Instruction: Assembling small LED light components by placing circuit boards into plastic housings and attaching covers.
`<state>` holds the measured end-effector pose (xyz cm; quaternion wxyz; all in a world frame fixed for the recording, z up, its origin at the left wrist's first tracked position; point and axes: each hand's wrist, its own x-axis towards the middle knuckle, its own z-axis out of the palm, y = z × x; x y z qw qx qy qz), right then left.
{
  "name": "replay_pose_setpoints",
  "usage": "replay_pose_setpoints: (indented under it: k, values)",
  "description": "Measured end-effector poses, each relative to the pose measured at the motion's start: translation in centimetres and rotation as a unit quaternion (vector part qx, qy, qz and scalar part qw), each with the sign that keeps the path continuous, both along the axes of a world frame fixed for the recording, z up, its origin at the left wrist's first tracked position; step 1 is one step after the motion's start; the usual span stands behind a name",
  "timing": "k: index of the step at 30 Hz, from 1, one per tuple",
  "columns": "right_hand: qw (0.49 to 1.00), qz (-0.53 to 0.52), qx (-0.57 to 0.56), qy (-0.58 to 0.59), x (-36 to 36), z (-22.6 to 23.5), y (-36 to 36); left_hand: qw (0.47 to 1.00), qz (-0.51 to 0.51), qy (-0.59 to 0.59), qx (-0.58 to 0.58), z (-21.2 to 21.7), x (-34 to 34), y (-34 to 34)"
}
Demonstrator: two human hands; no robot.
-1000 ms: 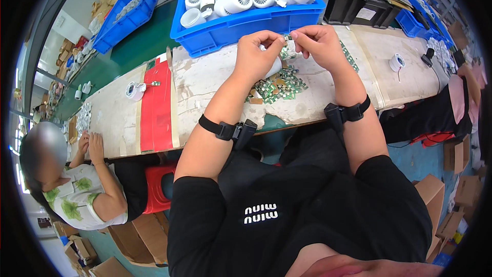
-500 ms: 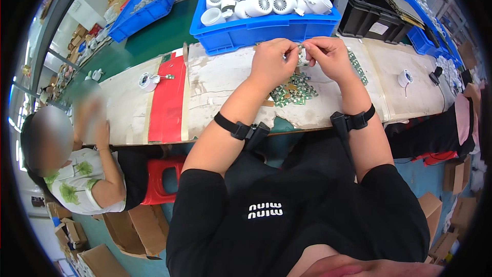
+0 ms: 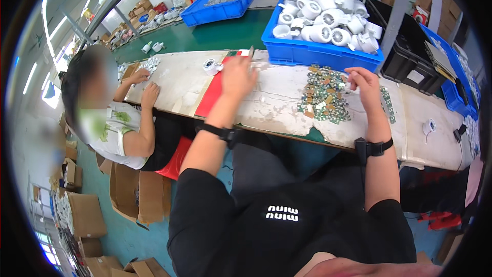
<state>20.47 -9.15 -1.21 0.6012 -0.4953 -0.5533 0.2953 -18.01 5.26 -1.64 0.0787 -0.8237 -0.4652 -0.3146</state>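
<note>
Left hand (image 3: 239, 78) out over the red strip (image 3: 208, 98), just beside the white round part (image 3: 209, 66) on the table (image 3: 274, 100), and I can't tell if its fingers pinch anything! My right hand (image 3: 365, 83), fingers curled, hangs by the heap of circuit boards (image 3: 325, 95), its pinch unclear too; a reaching step, I'd judge, calling for a light, careful fingertip grip next

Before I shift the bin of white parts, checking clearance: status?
Left grip at red strip, near white round part. Right grip by circuit-board pile, hold unclear. Blue bin close behind pile.
</note>
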Motion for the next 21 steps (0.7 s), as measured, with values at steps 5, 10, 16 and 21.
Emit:
replay_pose_setpoints:
  k: [5,10,16,21]
  values:
    - [0.999,-0.025,-0.009,0.029,-0.6,0.4,-0.6,0.978,0.072,0.16,0.112,-5.8,-6.5,3.3]
    - [0.785,-0.449,-0.026,-0.426,9.0,2.8,-9.4,0.993,-0.016,-0.048,0.102,0.3,-2.1,2.7]
    - [0.606,-0.557,-0.425,-0.377,20.6,0.1,-16.3,0.983,-0.061,-0.168,0.052,4.9,8.8,4.7]
    - [0.747,-0.458,-0.271,-0.399,24.3,-1.9,-18.2,0.989,-0.039,-0.137,0.028,5.4,13.0,6.4]
